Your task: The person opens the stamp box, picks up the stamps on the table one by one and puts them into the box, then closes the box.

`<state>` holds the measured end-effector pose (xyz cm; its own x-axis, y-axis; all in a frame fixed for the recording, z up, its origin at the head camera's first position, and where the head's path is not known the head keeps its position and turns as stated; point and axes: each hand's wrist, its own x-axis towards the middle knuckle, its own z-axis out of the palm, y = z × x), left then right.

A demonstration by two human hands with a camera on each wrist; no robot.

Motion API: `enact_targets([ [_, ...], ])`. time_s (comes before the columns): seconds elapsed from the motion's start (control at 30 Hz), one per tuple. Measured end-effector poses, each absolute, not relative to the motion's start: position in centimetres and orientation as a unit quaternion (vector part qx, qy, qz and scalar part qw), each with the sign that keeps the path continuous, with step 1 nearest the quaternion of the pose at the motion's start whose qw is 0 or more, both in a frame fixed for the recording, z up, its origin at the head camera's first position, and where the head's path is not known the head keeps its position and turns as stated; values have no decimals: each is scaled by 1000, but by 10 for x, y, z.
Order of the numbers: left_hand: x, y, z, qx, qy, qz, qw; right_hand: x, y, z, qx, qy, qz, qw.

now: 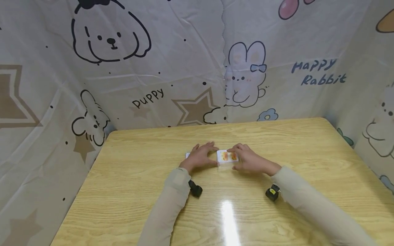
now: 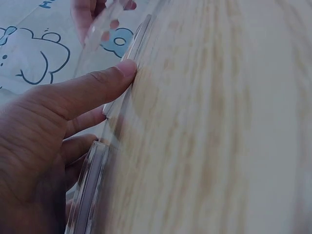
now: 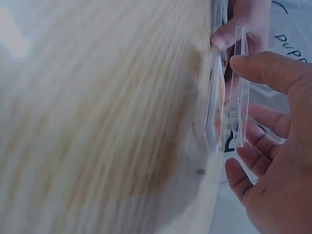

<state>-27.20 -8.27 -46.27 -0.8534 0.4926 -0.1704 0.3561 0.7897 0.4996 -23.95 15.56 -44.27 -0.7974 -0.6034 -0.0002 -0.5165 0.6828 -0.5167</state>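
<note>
A flat white stack of cards [image 1: 223, 156] with orange and yellow print lies on the table between the hands. My left hand [image 1: 201, 157] grips its left end, thumb on the near edge and fingers along the far one. In the right wrist view, a clear plastic lid [image 3: 239, 97] stands just above the printed face. My right hand [image 1: 249, 160] pinches this lid between thumb and fingers. Beneath the left palm lies a clear plastic case part [image 2: 90, 190], mostly hidden in the head view.
The wood-grain table [image 1: 138, 198] carries a bright strip of glare near its front. Black wrist cameras [image 1: 195, 189] hang under the sleeves. A printed cloth curtain [image 1: 184, 68] stands behind and at both sides of the table.
</note>
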Motion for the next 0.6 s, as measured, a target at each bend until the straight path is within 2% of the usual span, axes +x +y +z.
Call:
enact_targets([
  [0.37, -273, -83, -464, 221, 934, 236, 149, -261, 152, -451, -278, 928, -239, 70],
  [0.6, -272, -84, -465, 225, 932, 246, 146, -264, 149, -454, -278, 927, -241, 76],
])
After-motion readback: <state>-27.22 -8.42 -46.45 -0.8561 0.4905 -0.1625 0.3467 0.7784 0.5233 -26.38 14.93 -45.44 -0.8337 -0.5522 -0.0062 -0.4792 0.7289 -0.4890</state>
